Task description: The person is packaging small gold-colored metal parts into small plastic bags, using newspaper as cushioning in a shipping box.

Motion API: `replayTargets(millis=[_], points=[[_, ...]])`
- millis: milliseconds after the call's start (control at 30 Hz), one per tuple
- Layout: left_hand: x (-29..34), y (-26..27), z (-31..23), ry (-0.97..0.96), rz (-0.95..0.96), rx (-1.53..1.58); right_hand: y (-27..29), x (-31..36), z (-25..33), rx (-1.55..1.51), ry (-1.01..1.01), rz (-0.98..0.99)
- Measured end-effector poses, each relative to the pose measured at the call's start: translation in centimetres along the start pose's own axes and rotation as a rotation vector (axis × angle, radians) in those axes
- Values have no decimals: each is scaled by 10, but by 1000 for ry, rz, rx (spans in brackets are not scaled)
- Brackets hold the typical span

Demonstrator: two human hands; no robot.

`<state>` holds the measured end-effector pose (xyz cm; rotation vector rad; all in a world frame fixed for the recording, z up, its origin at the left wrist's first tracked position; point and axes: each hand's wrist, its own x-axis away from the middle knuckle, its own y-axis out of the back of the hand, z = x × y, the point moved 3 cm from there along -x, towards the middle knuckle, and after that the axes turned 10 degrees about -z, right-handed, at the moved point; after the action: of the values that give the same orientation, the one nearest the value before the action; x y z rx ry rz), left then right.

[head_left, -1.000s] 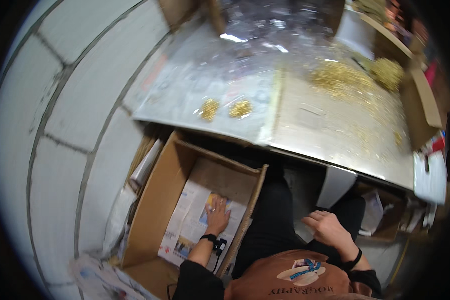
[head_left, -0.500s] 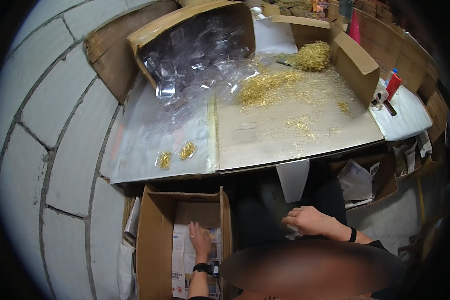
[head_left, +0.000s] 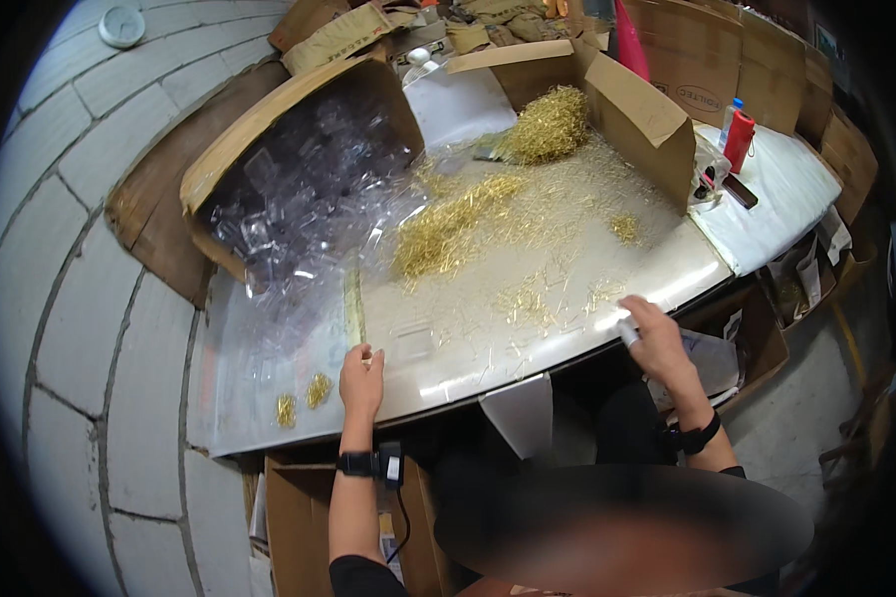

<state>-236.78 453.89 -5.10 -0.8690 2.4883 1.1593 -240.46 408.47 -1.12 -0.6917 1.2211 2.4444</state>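
Observation:
My left hand (head_left: 361, 383) is over the near edge of the worktable, beside the tape seam. Its fingers are curled together; whatever they may hold is hidden. My right hand (head_left: 659, 345) reaches over the table's right front edge, fingers spread toward loose gold pins (head_left: 603, 295). Something white, perhaps a wrap, shows at its thumb. Two small bunches of gold pins (head_left: 318, 390) lie left of my left hand. Farther back spreads a long heap of gold pins (head_left: 448, 227), and behind it stands a taller gold pile (head_left: 548, 125).
A tipped carton (head_left: 201, 179) spills clear plastic boxes (head_left: 309, 194) at the back left. An open cardboard box (head_left: 647, 149) walls the back right. A red bottle (head_left: 739, 141) stands on a white-covered surface (head_left: 777, 214). Below the table's left edge is another carton (head_left: 299, 517).
My left hand has come up out of the carton below to the table edge. My right hand has moved from my lap up to the table's right front. The view has shifted.

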Motion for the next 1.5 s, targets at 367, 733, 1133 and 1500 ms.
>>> replayTargets(millis=[367, 733, 1133, 1500], points=[[-11, -19, -34, 505, 100, 436, -66, -19, -77, 81, -7, 45], [168, 39, -66, 782, 172, 890, -141, -21, 60, -393, 52, 357], [297, -86, -25, 1092, 697, 994, -175, 22, 107, -56, 475, 343], [304, -111, -9, 1175, 654, 1332, -42, 71, 84, -410, 259, 343]])
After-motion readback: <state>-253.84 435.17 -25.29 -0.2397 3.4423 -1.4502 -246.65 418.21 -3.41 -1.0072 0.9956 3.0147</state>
